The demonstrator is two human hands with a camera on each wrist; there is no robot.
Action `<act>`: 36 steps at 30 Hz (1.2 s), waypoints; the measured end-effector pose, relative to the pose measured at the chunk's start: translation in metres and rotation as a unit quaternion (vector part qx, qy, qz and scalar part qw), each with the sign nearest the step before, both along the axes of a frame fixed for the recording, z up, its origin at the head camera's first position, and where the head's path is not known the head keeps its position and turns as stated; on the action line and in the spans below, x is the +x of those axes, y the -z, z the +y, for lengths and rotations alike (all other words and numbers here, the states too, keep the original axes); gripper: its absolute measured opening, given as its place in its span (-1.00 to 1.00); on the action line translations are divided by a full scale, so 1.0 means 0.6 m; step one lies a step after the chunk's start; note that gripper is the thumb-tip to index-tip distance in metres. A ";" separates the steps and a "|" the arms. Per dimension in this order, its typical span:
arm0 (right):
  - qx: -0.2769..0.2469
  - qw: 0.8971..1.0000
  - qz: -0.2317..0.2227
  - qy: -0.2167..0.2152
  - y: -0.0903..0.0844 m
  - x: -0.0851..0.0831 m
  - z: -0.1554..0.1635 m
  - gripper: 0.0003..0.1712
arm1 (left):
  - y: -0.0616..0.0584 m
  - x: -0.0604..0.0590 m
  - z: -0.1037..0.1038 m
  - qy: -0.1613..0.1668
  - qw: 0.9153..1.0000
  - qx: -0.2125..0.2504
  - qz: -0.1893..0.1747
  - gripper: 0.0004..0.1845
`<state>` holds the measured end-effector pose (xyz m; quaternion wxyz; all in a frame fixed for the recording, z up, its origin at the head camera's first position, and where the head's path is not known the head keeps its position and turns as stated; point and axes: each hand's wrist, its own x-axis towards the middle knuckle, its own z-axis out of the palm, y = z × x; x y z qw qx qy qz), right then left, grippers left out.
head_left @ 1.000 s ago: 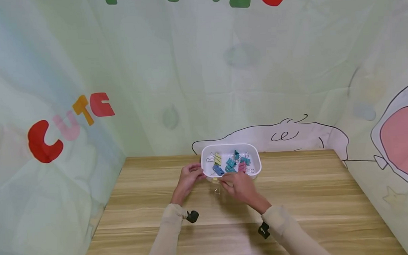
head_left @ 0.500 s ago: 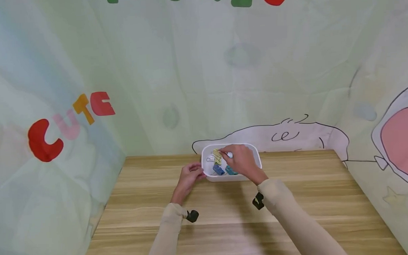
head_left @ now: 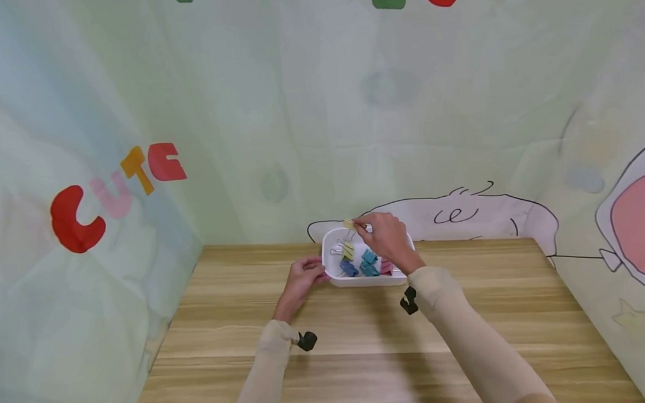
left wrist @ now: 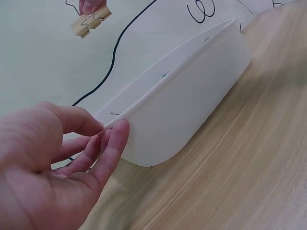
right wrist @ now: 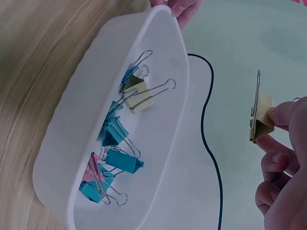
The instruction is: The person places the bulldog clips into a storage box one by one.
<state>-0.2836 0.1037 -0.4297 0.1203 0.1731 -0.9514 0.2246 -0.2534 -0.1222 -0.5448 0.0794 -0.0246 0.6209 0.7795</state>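
My right hand (head_left: 386, 238) pinches a pale yellow binder clip (right wrist: 263, 114) between thumb and fingertips, up above the far left rim of a white plastic box (head_left: 357, 281). In the left wrist view, the raised yellow clip (left wrist: 91, 23) hangs clear of the box. My left hand (left wrist: 57, 163) holds the box's left end, thumb and fingers pinching the rim. Inside lie another yellow binder clip (right wrist: 138, 96), a blue one (head_left: 348, 268), several teal ones (right wrist: 123, 160) and a pink one (right wrist: 91, 170), their wire handles sticking out at various angles.
The box stands at the back edge of a wood-grain table (head_left: 338, 355). Right behind it hangs a pale printed backdrop (head_left: 325, 124) with cartoon lines and coloured letters. Cuffs with small black wrist cameras (head_left: 307, 341) are on both forearms.
My right hand has carried the yellow binder clip from the box's near side, over the box, to above its far rim. The left hand keeps its hold on the left end.
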 end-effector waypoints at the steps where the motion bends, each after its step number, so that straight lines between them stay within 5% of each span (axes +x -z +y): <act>1: 0.000 1.000 -0.001 0.000 0.001 -0.001 0.001 -0.73 | -0.001 0.000 0.000 0.000 1.000 -0.001 0.000 -0.63; 9: 0.004 1.000 -0.006 0.012 0.005 -0.008 0.002 -0.70 | -0.002 0.002 -0.001 -0.003 1.000 -0.005 -0.005 -0.64; 18: 0.027 0.998 -0.052 0.014 0.009 -0.001 0.004 -0.31 | 0.000 0.002 0.000 0.003 1.000 -0.016 -0.007 -0.63; 28: 0.012 0.998 -0.058 0.019 0.014 0.011 0.018 -0.21 | -0.003 0.003 -0.001 0.003 1.000 -0.022 -0.014 -0.63; 36: 0.007 0.998 -0.065 0.013 0.024 0.026 0.030 -0.12 | -0.003 0.009 -0.013 -0.009 0.998 -0.063 -0.013 -0.60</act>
